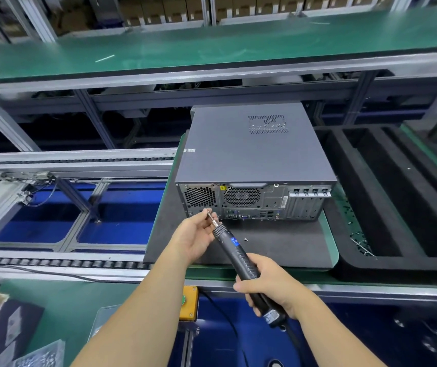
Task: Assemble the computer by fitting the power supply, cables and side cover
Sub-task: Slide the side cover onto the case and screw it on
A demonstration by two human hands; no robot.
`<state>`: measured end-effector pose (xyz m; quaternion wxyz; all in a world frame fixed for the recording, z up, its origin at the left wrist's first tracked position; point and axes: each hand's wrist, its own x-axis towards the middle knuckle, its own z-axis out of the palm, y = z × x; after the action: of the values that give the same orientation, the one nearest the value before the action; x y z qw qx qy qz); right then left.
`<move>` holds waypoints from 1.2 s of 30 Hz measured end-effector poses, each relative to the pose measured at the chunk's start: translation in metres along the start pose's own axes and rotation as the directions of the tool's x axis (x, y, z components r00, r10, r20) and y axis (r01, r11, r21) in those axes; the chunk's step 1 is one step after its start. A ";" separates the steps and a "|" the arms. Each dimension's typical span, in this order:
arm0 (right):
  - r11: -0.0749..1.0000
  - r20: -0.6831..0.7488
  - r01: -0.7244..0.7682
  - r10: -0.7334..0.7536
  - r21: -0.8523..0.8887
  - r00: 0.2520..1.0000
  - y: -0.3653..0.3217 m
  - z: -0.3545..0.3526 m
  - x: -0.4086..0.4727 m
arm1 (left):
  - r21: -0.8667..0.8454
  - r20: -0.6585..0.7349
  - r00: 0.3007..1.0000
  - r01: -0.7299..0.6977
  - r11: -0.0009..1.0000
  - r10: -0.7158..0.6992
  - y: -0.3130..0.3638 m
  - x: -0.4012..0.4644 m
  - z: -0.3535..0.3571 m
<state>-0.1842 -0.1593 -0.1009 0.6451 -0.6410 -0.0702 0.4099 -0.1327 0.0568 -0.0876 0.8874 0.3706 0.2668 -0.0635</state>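
A grey computer case (251, 152) lies on a black mat (265, 245), side cover on, its rear panel with fan grilles and ports facing me. My right hand (270, 287) grips the black body of an electric screwdriver (235, 247) with a blue label, tip pointing up-left toward the lower left of the rear panel. My left hand (196, 237) pinches the metal bit near its tip, just in front of the power supply grille (201, 197). A small loose screw (246, 238) lies on the mat to the right of the tool.
A black foam tray (386, 207) with small screws in one channel stands to the right. A roller conveyor (61, 263) runs left of the mat. A yellow button box (189, 303) sits at the near edge; packaged parts (5, 335) lie at bottom left. A green shelf (212, 46) spans above.
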 end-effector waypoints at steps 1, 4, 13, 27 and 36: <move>1.000 -0.020 0.014 -0.014 0.004 1.000 0.000 0.005 0.001 | -0.029 0.014 1.000 -0.015 0.999 0.015 0.000 -0.001 0.005; 0.996 -0.079 0.069 -0.065 0.053 0.995 0.001 0.022 0.002 | -0.142 0.047 0.998 -0.034 0.989 0.041 -0.002 -0.001 0.025; 0.988 -0.187 0.143 -0.129 0.064 0.974 -0.017 0.036 -0.002 | -0.164 0.041 0.998 -0.031 0.986 0.038 -0.002 -0.001 0.053; 0.979 -0.260 0.162 -0.126 0.121 0.957 -0.026 0.052 0.010 | -0.077 0.017 1.000 0.017 0.997 -0.016 0.014 -0.002 0.063; 0.982 -0.280 0.155 -0.121 0.103 0.952 -0.028 0.062 0.014 | -0.061 -0.008 1.000 0.020 0.998 -0.020 0.018 -0.002 0.061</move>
<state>-0.2009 -0.0987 -0.0713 0.7144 -0.6435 0.0003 0.2750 -0.1028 0.0270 -0.0394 0.8964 0.3411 0.2761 -0.0626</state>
